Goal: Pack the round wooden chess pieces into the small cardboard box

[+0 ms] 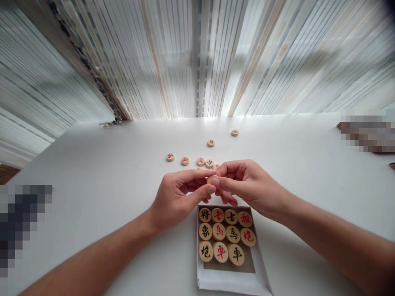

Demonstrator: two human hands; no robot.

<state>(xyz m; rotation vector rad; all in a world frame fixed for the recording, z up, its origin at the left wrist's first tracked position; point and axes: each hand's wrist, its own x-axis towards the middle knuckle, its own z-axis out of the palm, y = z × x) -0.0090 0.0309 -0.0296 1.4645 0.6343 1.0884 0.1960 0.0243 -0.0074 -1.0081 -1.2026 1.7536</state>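
Observation:
Between both hands, above the far end of the box, is a round wooden Chinese chess piece (211, 180). My right hand (247, 181) pinches it between thumb and fingers. From the other side my left hand (180, 191) also closes on it, thumb below and index finger above. No character shows on its visible face. Below my hands lies a shallow white cardboard box (230, 281) with several larger pieces set in rows, marked in red or black, such as a red horse piece (219, 232) and a black chariot piece (236, 254).
Behind my hands several small pieces lie loose, including a red-marked piece (170, 157), a black-marked piece (210, 143) and a farther one (235, 132). Everything rests on a white table (101, 176). Striped string curtains (185, 61) hang along its far edge.

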